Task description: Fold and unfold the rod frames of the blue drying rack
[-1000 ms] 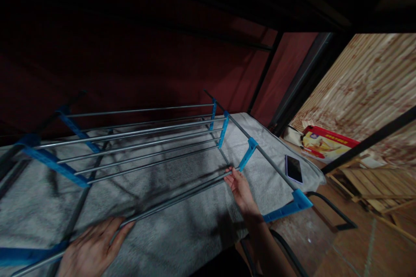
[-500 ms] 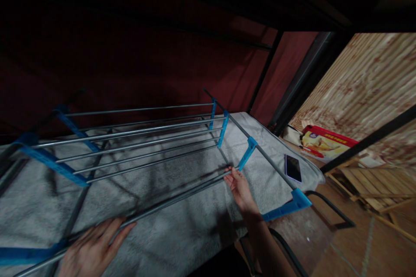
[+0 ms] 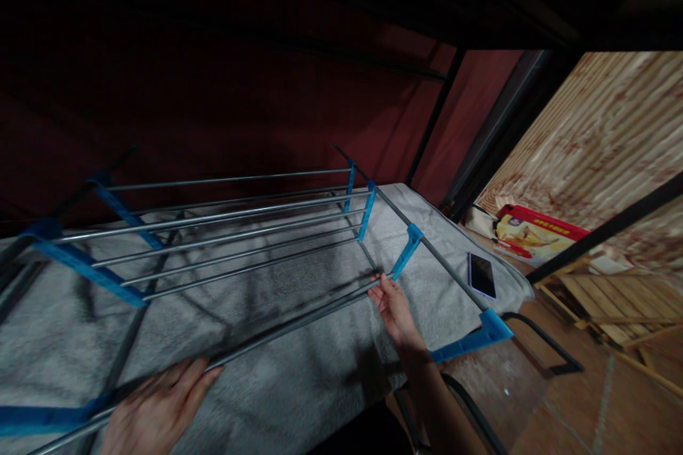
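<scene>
A rack of grey metal rods and blue plastic brackets lies across a grey blanket. My left hand is wrapped over a long metal rod at the lower left, close to a blue bracket. Near that rod's far right end, my right hand pinches it with thumb and fingers, just beside another blue bracket. Behind, several parallel rods run between brackets on both sides. A blue end piece sits on the side tube, right of my right forearm.
A phone lies on the grey blanket at the right. Beyond the bed's dark metal frame are a red and yellow box and a wooden slatted piece above the tiled floor.
My left hand has shifted very slightly along the rod. My right hand keeps its pinch, and the rack stays almost still.
</scene>
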`<state>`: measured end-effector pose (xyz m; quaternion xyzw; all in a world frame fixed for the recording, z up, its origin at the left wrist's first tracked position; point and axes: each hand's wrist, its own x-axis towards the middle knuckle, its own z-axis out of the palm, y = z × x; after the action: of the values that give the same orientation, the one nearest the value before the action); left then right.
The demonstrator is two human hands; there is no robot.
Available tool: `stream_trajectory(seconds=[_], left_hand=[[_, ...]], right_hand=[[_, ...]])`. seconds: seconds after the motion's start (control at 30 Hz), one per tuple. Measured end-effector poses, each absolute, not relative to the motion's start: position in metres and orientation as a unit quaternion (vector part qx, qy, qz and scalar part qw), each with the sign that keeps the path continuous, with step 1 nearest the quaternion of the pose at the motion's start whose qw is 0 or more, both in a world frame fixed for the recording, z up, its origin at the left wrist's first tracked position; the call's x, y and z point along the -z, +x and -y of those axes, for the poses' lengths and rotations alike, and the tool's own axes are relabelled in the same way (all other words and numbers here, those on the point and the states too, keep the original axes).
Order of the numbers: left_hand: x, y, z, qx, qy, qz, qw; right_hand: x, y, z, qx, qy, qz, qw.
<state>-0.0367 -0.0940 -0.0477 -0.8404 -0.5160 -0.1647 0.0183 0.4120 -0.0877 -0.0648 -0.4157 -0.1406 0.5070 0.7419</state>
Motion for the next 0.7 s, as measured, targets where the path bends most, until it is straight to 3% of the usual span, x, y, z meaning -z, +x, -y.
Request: stream_trajectory(seconds=[0.13,0.7], left_hand=[[0.039,-0.034,0.092,0.112,-0.837,0.536,-0.001],[0.059,-0.054,0.084,0.107,-0.872,0.477,0.011]], right_hand=[[0.063,0.411,0.087,-0.514,-0.413,0.128,0.741],[0.062,0.411,0.092,-0.520,-0.417,0.130,0.734]])
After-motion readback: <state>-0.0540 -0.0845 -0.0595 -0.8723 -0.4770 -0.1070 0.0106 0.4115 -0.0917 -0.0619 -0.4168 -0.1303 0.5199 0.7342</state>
